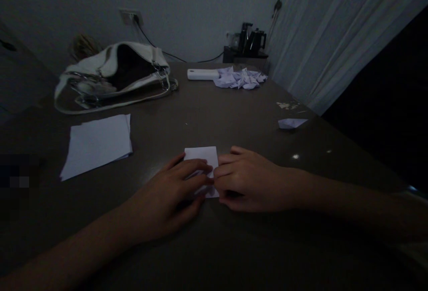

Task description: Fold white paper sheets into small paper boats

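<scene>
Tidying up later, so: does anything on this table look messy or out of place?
Yes: a heap of crumpled paper lies at the far edge beside a white bar-shaped object, and a handbag lies tipped on its side, gaping open.

White folded paper [201, 154]; white sheets [97, 144]; dark brown table [207, 112]; cream bag [113, 75]; black kettle [256, 40].

Two bare forearms, no sleeves in view, no watch, ring or bracelet visible in the dim light; left hand [174, 193] and right hand [249, 179] both uncovered, without gloves; short, unpainted-looking nails on the fingers [197, 165], detail otherwise lost in shadow
</scene>
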The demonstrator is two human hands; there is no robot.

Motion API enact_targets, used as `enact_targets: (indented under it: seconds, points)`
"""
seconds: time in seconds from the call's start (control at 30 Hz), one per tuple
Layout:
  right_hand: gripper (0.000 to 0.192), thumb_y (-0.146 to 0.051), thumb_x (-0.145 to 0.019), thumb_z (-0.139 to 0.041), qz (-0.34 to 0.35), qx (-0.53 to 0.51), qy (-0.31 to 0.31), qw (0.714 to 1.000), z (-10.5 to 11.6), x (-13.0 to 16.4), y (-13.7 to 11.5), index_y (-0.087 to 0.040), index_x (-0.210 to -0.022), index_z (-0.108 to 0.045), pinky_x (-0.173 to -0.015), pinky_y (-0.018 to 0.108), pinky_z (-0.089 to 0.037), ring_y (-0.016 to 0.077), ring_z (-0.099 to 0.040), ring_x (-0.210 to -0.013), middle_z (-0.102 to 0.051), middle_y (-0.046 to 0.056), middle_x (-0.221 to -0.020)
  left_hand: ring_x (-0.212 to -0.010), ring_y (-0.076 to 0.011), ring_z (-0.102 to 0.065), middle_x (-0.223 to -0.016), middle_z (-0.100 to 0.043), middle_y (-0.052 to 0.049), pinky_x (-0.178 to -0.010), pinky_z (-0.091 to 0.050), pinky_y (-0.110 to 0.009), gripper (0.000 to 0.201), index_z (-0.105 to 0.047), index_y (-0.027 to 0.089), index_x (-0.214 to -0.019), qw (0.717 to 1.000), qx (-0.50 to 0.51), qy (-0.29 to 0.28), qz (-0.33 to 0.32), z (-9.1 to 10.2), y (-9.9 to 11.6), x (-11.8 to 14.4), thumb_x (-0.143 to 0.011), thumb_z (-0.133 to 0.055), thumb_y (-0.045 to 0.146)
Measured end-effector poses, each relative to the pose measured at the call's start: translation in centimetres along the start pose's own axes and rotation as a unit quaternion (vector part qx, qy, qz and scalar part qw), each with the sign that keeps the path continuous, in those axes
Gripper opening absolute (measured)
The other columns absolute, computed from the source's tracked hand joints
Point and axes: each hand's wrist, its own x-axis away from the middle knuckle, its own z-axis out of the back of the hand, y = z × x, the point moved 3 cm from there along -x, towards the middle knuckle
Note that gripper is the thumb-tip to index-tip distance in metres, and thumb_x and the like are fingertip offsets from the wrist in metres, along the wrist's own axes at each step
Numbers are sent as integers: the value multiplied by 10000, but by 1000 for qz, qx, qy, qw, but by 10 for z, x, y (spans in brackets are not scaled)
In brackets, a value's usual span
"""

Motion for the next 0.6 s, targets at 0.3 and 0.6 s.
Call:
enact_targets:
  seconds: [0.3,0.6]
  points:
    - [68,-202,-824,-599,-34,62,46,996,-7,-2,5,-156,-782,-629,-715,329,-313,180,-540,-801,-686,40,-851,-1200,-229,-495,-1261,-517,-74,-1122,-239,-533,379,-511,251,-1190,1000,0,-1,-2,0,0,1,-837,-485,118]
    - [104,-196,-872,-551,-61,131,74,987,-9,-5,18,-152,-849,-642,-698,338,-278,200,-516,-835,-679,57,-863,-1189,-231,-508,-1273,-533,-76,-1116,-259,-518,366,-535,235,-1198,1000,-16,-2,-6,1,1,0,-852,-470,138]
